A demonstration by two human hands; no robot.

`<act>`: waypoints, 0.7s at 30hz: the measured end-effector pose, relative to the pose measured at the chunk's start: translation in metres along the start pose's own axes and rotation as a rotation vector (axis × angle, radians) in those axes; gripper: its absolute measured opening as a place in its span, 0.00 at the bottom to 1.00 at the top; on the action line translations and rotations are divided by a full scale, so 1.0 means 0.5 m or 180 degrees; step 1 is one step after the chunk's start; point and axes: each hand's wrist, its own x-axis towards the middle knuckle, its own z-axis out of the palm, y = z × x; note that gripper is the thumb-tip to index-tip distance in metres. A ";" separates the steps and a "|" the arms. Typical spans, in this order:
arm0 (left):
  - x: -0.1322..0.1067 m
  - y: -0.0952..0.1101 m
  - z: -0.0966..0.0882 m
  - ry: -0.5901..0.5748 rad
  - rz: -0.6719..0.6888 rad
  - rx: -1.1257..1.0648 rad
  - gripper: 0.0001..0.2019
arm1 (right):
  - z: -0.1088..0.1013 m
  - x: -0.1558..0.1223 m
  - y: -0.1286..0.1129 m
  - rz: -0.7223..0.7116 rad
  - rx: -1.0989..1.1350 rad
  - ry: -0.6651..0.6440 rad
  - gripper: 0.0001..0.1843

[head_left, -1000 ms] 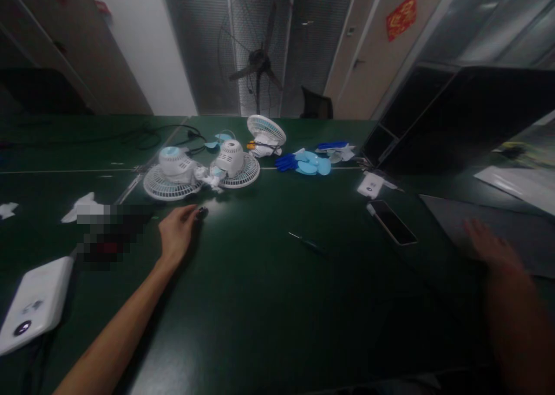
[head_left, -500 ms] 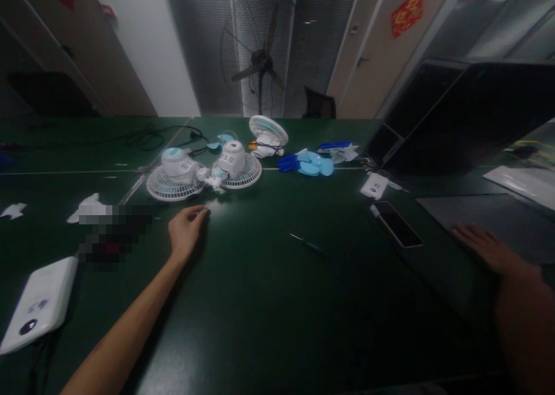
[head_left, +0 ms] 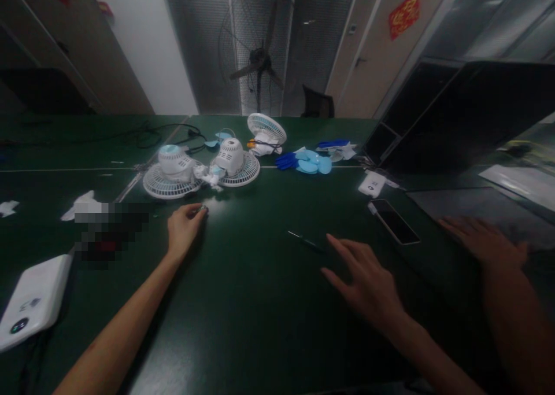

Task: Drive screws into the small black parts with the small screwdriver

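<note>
My left hand (head_left: 184, 228) rests on the dark green table (head_left: 260, 314), its fingers pinched round a small object (head_left: 202, 210) too dim to name. Just beyond it lie two white and light-blue small fans (head_left: 173, 172) (head_left: 234, 165), face down, with a third fan (head_left: 266, 133) behind them. My right hand (head_left: 368, 282) hovers low over the table, palm down and fingers spread, holding nothing. Its fingertips are a short way right of a thin screwdriver (head_left: 306, 242).
Another person's hand (head_left: 481, 239) and forearm lie on a dark laptop (head_left: 468, 204) at the right. A phone (head_left: 393, 221) and a white charger (head_left: 372, 184) are nearby. Blue fan blades (head_left: 310, 162), a white power bank (head_left: 30, 302), cables and a large standing fan (head_left: 258, 54) are also around.
My right hand has come into view from the lower right, reaching toward the screwdriver. My left hand has stayed by the small object. The other person's hand shifted slightly on the laptop.
</note>
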 end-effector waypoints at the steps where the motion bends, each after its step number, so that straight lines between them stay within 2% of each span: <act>1: -0.001 0.004 -0.001 -0.0070 0.0050 -0.0036 0.23 | 0.033 0.020 -0.029 -0.0049 0.0029 -0.0069 0.35; 3: -0.011 0.022 0.001 -0.0335 0.0211 -0.0157 0.22 | 0.080 0.070 -0.068 -0.0195 0.0139 -0.0223 0.26; 5: -0.036 0.053 0.011 -0.0730 0.0436 -0.0318 0.18 | 0.107 0.117 -0.089 -0.0375 0.0269 -0.0340 0.15; 7: -0.075 0.094 0.027 -0.1173 0.0716 -0.0486 0.14 | 0.122 0.148 -0.104 -0.0576 0.0426 -0.0473 0.12; 9: -0.122 0.137 0.044 -0.1661 0.1112 -0.0679 0.11 | 0.132 0.159 -0.121 -0.0720 0.0602 -0.0569 0.12; 10: -0.145 0.155 0.052 -0.1779 0.1296 -0.0759 0.11 | 0.136 0.159 -0.130 -0.0772 0.0684 -0.0608 0.12; 12: -0.180 0.181 0.061 -0.1947 0.1578 -0.0844 0.11 | 0.140 0.153 -0.145 -0.0871 0.0826 -0.0691 0.12; 14: -0.199 0.191 0.064 -0.2042 0.1675 -0.0869 0.12 | 0.139 0.145 -0.154 -0.0988 0.0948 -0.0799 0.14; 17: -0.202 0.187 0.062 -0.2104 0.1603 -0.0897 0.15 | 0.130 0.139 -0.152 -0.1085 0.1119 -0.0872 0.14; 21: -0.196 0.182 0.059 -0.2125 0.1638 -0.0888 0.15 | 0.119 0.138 -0.135 -0.0992 0.1534 -0.0716 0.13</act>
